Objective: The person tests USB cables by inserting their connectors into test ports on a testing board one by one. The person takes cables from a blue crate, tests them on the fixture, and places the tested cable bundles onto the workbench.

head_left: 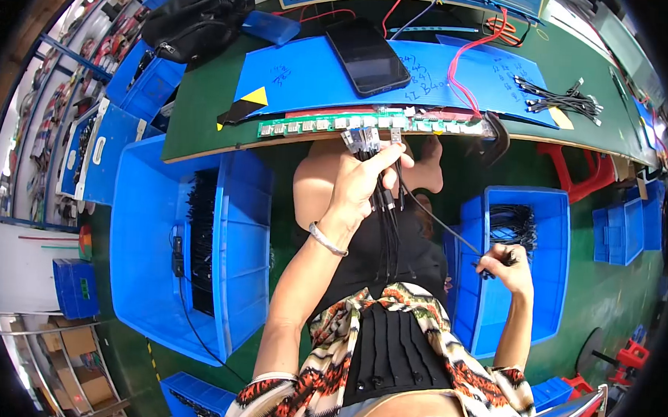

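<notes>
- Left hand point(359, 181), just above centre, grips a bunch of black cables point(390, 238), plugs point(362, 140) right by the circuit board point(331, 123)!
- Right hand point(508, 269), right of centre, closed on cable ends point(485, 273).
- Looks mid-batch: bunch still in hand, more in the left bin point(245, 249) and right bin point(552, 258); which are done, can't tell.

The green table point(204, 100) bears a black bag point(200, 19) at its far left corner, a blue sheet point(311, 68) across its middle, a circuit-board strip point(331, 124) along the near edge, and black cables point(562, 101) toward the right edge.
</notes>
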Available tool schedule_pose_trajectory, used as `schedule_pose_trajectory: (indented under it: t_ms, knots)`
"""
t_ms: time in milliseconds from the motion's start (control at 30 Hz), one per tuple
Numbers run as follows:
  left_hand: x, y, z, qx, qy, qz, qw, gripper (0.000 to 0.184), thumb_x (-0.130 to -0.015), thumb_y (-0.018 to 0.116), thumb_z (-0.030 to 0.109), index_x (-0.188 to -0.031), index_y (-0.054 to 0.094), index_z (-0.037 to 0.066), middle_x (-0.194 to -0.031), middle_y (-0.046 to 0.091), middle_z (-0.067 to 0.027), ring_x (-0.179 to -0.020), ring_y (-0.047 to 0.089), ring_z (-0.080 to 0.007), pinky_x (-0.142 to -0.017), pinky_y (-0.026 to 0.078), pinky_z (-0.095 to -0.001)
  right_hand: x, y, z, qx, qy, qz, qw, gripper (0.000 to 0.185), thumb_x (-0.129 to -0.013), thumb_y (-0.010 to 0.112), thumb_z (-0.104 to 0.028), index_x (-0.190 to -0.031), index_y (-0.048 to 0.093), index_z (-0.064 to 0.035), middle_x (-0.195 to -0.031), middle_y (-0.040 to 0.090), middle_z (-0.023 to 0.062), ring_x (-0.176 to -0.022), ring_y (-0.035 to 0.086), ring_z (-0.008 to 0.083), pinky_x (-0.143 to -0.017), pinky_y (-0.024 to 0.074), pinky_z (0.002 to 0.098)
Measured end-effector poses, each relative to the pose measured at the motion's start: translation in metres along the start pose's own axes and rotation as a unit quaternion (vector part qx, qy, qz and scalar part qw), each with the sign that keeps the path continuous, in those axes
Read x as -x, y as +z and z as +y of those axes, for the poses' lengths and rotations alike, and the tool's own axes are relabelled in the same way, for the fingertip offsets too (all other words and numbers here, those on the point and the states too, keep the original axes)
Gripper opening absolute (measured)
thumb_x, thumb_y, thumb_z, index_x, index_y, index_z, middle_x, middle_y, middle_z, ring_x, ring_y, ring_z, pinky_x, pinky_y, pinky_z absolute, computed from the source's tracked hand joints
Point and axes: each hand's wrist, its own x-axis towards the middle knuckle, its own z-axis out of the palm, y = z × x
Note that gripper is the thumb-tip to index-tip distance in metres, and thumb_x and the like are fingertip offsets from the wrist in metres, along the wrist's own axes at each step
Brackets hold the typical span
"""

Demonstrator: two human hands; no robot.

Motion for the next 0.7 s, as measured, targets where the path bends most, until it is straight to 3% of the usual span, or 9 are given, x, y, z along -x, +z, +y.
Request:
schedule_pose_trajectory:
  t_ms: [67,133,200,267,300,400,467,533,700]
  knots:
    - [-0.001,0.003,-0.001,0.015,0.008,-0.001,1.000,0.011,-0.077,0.059,0.010,-0.080,0.059,0.000,-0.070,0.061,-0.0093,-0.044,0.046,-0.0056,-0.039,0.036,-0.0178,0.001,-0.008,0.009,-0.027,-0.044,0.075,0.996,0.013,-0.072,0.059,-0.006,-0.060,0.056,-0.0020,-0.064,0.061,0.0048,-0.052,0.048,0.0055,-0.050,0.0382,0.0201]
    - [-0.002,0.006,-0.004,0.043,0.021,-0.001,0.999,0.010,-0.077,0.058,0.009,-0.080,0.059,-0.001,-0.069,0.061,-0.0095,-0.044,0.046,-0.0061,-0.039,0.036,-0.0181,0.001,-0.010,0.003,-0.039,-0.067,0.165,0.983,0.009,-0.072,0.059,-0.003,-0.064,0.056,-0.0028,-0.066,0.061,0.0049,-0.050,0.042,0.0034,-0.046,0.0312,0.0194]
    - [-0.003,0.008,-0.006,0.038,0.031,0.009,0.999,0.011,-0.078,0.058,0.009,-0.081,0.059,-0.001,-0.069,0.060,-0.0095,-0.044,0.046,-0.0064,-0.039,0.036,-0.0184,-0.005,-0.011,-0.002,-0.081,-0.086,0.260,0.958,0.005,-0.072,0.060,-0.003,-0.067,0.057,-0.0029,-0.067,0.061,0.0038,-0.049,0.039,0.0023,-0.045,0.0288,0.0186]
    - [-0.004,0.010,-0.007,0.059,0.025,0.028,0.998,0.010,-0.078,0.058,0.009,-0.081,0.059,-0.001,-0.068,0.060,-0.0095,-0.044,0.046,-0.0065,-0.039,0.036,-0.0186,-0.020,-0.012,0.004,-0.139,-0.143,0.328,0.923,0.006,-0.076,0.059,-0.006,-0.071,0.057,-0.0042,-0.065,0.055,-0.0025,-0.044,0.030,0.0009,-0.039,0.0209,0.0176]
    - [-0.004,0.010,-0.008,0.059,0.026,0.029,0.998,0.010,-0.078,0.058,0.009,-0.081,0.059,-0.001,-0.068,0.060,-0.0095,-0.044,0.046,-0.0065,-0.039,0.036,-0.0186,-0.029,-0.014,0.003,-0.193,-0.178,0.340,0.903,0.005,-0.078,0.057,-0.006,-0.074,0.057,-0.0038,-0.067,0.056,-0.0011,-0.043,0.030,0.0007,-0.039,0.0204,0.0174]
    - [-0.005,0.010,-0.008,0.066,0.028,0.032,0.997,0.010,-0.077,0.058,0.008,-0.080,0.058,-0.001,-0.068,0.060,-0.0094,-0.044,0.046,-0.0066,-0.040,0.037,-0.0192,-0.048,-0.010,-0.024,-0.350,-0.248,0.359,0.829,0.007,-0.084,0.052,-0.008,-0.080,0.056,-0.0030,-0.073,0.057,0.0024,-0.041,0.027,0.0004,-0.037,0.0187,0.0167]
    - [-0.005,0.013,-0.004,0.066,0.033,0.044,0.996,0.011,-0.077,0.058,0.009,-0.081,0.058,-0.001,-0.067,0.060,-0.0090,-0.044,0.046,-0.0064,-0.040,0.036,-0.0188,-0.058,-0.009,-0.039,-0.377,-0.277,0.343,0.815,0.012,-0.086,0.049,-0.012,-0.078,0.052,-0.0035,-0.074,0.056,0.0030,-0.040,0.025,0.0000,-0.036,0.0179,0.0171]
    - [-0.007,0.014,-0.001,0.068,0.010,0.048,0.996,0.012,-0.077,0.059,0.009,-0.082,0.058,-0.001,-0.067,0.060,-0.0084,-0.045,0.045,-0.0059,-0.040,0.035,-0.0186,-0.064,-0.002,-0.058,-0.380,-0.270,0.328,0.821,0.013,-0.086,0.049,-0.013,-0.078,0.052,-0.0041,-0.074,0.055,0.0030,-0.040,0.027,0.0000,-0.036,0.0185,0.0167]
    - [-0.005,0.013,0.000,0.041,0.003,0.042,0.998,0.013,-0.077,0.061,0.012,-0.084,0.059,0.001,-0.069,0.060,-0.0066,-0.045,0.043,-0.0046,-0.041,0.033,-0.0187,-0.086,0.033,-0.075,-0.295,-0.199,0.214,0.910,0.019,-0.083,0.054,-0.016,-0.066,0.053,-0.0078,-0.056,0.050,-0.0020,-0.040,0.032,0.0004,-0.037,0.0239,0.0162]
